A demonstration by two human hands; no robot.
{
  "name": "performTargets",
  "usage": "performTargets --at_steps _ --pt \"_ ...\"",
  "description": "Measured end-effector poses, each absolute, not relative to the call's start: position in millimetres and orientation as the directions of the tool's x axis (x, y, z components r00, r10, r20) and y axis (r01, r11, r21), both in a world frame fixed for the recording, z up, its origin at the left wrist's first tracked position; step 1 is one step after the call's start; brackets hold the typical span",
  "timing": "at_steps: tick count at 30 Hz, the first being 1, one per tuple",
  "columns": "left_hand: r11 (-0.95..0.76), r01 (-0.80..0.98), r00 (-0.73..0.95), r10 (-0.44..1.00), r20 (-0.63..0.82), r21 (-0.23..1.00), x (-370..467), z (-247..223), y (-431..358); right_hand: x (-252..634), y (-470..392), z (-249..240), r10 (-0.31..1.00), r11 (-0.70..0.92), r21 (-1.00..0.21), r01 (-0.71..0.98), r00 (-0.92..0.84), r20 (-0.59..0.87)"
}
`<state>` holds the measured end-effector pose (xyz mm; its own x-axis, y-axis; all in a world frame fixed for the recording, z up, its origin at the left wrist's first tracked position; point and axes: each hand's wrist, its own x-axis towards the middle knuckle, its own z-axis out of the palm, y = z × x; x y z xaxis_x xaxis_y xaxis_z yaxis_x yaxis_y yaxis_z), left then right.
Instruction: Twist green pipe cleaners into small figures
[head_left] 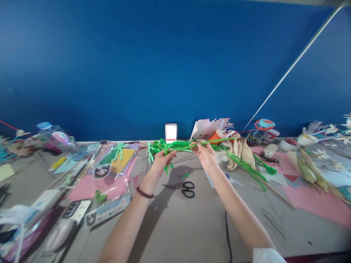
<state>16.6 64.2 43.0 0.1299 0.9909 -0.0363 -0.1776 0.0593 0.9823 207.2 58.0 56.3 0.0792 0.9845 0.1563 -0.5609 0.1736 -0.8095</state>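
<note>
- My left hand is mostly closed, fingertips and thumb pinched on the left part of a thin green stem.
- My right hand is about half open, its fingers bent and lightly gripping that same stem farther right.
- The green stem runs nearly level between my 2 hands, raised above the table, its right end sticking out past my right hand.
- More green stems lie in a bunch just behind my hands, near the blue wall.
- On my left wrist sits 1 dark red beaded bracelet.
- Below my hands lies 1 pair of scissors, blades pointing left and black handles to the right, with a few green scraps just behind it.
- A lit screen stands upright by the wall, straight ahead of me.
- To my left are 2 pale green figures, a roll of tape, a clear plastic bag by pink paper, and a clear bottle with a blue cap.
- To my right are orange cups, dried husks, loose green strands and a large pink sheet.
</note>
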Motion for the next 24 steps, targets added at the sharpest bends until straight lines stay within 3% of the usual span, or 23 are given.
performTargets --at_steps 7,12,15,20,24 --pt "0.075 -0.387 0.001 0.997 -0.081 0.919 13 56 62 204 56 52 0.997 0.043 -0.868 -0.495 -0.036 0.07" --pt "0.046 -0.486 0.051 0.998 -0.025 0.873 13 58 61 198 51 53 0.99 -0.05 -0.923 -0.383 -0.143 0.005" --pt "0.011 -0.495 0.054 0.998 0.019 0.869 10 59 61 199 50 56 0.981 -0.125 -0.9 -0.418 -0.189 -0.049" --pt "-0.047 -0.49 -0.042 0.999 0.031 0.87 4 62 63 215 59 58 0.999 -0.05 -0.817 -0.575 -0.033 -0.038" --pt "-0.091 -0.492 -0.163 0.987 0.011 0.866 -2 67 65 231 69 57 0.995 0.005 -0.796 -0.606 0.081 -0.055"
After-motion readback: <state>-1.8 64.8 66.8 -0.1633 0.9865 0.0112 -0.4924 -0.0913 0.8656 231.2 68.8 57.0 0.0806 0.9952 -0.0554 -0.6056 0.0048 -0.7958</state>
